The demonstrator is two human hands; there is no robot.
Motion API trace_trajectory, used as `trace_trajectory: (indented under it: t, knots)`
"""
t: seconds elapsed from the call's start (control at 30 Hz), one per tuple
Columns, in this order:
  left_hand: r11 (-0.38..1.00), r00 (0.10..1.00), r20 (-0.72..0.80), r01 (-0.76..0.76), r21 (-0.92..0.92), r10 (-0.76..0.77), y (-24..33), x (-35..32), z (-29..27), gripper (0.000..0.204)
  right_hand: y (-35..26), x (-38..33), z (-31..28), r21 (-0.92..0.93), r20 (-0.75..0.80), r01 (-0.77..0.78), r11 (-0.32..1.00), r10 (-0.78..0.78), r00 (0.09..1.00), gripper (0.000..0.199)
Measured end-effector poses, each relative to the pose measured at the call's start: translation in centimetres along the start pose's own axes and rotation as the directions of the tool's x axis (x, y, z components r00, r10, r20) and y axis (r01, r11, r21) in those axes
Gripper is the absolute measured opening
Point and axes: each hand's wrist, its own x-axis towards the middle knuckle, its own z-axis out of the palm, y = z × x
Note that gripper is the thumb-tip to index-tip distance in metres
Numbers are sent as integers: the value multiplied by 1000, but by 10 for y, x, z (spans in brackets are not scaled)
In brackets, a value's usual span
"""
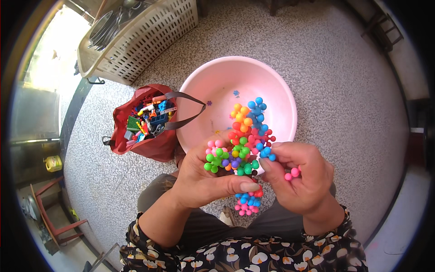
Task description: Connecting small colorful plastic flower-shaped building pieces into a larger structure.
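Note:
My left hand is closed around a cluster of joined knobbly ball-ended building pieces in green, orange, yellow, red, purple, pink and blue. The cluster stretches upward past my fingers and down below my left thumb. At its right side, my right hand pinches a blue knobbly piece between thumb and forefinger, against the cluster. Whether that piece is joined to it I cannot tell. A pink knobbly piece shows among the curled fingers of my right hand.
A large pink basin stands on the speckled floor beyond my hands, with a few small flower shapes inside. Left of it sits a red bag full of mixed toy bricks. A cream slotted basket holding metal utensils is at the far left.

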Motion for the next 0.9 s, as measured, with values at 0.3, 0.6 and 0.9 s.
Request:
trace_trajectory:
  t: [0.3,0.6,0.9]
  knots:
    - [997,998,45,-40,67,37,2,2,-7,44,4,1,2,-68,13,150,986,-150,989,28]
    - [998,1000,14,16,69,-17,5,2,-3,33,1,4,3,-101,29,156,983,-154,988,27]
    - [996,1000,30,-10,92,8,-1,3,-5,39,4,8,2,-128,23,200,971,-199,980,26]
